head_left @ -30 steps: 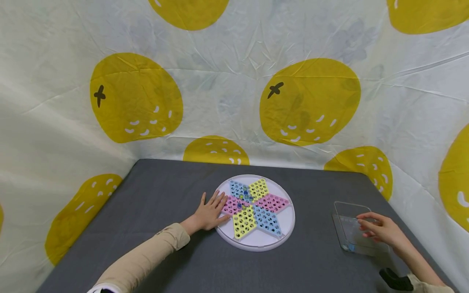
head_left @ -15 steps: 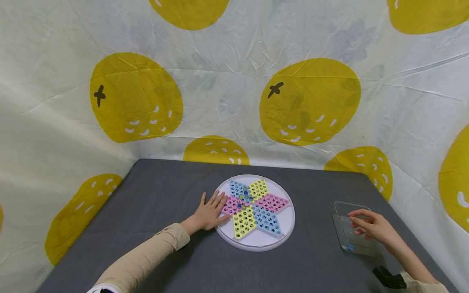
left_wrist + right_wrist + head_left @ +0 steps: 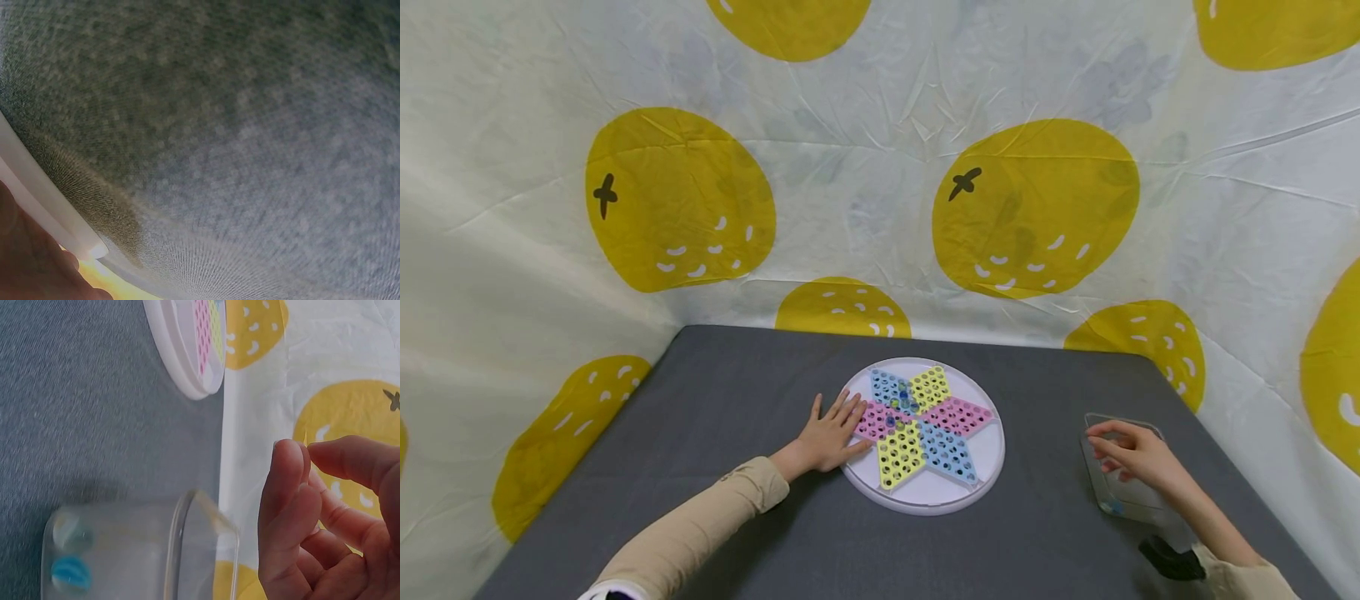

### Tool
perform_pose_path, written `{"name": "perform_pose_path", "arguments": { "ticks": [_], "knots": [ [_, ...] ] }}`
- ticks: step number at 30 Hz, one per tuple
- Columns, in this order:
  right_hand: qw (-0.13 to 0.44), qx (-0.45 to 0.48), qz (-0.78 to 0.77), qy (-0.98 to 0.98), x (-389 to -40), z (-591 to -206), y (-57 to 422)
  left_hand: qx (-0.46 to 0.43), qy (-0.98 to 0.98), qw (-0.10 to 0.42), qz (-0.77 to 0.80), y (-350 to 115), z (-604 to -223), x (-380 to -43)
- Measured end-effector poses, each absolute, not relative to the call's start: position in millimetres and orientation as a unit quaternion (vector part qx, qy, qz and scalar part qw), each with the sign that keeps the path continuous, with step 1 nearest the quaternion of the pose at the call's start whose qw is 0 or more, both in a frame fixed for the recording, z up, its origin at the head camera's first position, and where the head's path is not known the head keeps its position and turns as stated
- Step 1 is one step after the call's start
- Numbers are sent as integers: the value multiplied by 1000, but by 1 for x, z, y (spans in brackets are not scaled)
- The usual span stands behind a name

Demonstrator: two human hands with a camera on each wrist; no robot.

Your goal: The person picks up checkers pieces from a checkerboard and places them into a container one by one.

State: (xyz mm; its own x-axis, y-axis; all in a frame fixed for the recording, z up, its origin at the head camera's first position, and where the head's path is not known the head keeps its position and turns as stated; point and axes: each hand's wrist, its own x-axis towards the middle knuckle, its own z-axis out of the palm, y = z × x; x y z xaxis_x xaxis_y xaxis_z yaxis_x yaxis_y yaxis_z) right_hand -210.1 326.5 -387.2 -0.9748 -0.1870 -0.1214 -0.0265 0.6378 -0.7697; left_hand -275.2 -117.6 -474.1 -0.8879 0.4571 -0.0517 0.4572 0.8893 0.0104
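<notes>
My right hand (image 3: 1138,458) hangs over the clear box (image 3: 125,553), not touching it. Its fingers bend in so the tips meet or almost meet; from here I can't tell if anything is tucked between them. My left hand (image 3: 827,437) lies flat on the left side of the round board (image 3: 992,446), fingers spread, not gripping anything. The board sits on the dark table (image 3: 1015,550), well to the left of the box. Some marbles (image 3: 903,395) are on its blue and pink parts. At least two more marbles (image 3: 71,573) are in the box. I think I'm moving marbles to the board, one by one. If I have one, next I should hold it snugly, reach left and set it down gently.
</notes>
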Motion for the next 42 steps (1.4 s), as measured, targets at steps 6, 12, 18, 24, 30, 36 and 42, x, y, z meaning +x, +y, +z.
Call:
{"name": "perform_pose_path", "arguments": {
  "ticks": [6, 12, 18, 24, 30, 36, 42],
  "knots": [
    [71, -94, -424, 898, -212, -388, 316, 233, 972, 25, -2, -117, -474, -275],
    [77, -104, -421, 898, -216, -388, 303, 232, 972, 27, -5, -117, -474, -275],
    [86, -98, -423, 897, -223, -389, 290, 233, 972, 29, -2, -118, -474, -276],
    [91, -88, -423, 897, -229, -391, 278, 238, 971, 27, 9, -118, -473, -275],
    [99, -97, -434, 890, -234, -394, 268, 237, 971, 31, 6, -117, -472, -275],
    [100, -125, -433, 887, -240, -399, 257, 232, 972, 30, -3, -116, -468, -273],
    [99, -124, -426, 891, -244, -402, 246, 232, 972, 30, -10, -116, -469, -274]
  ]
}}
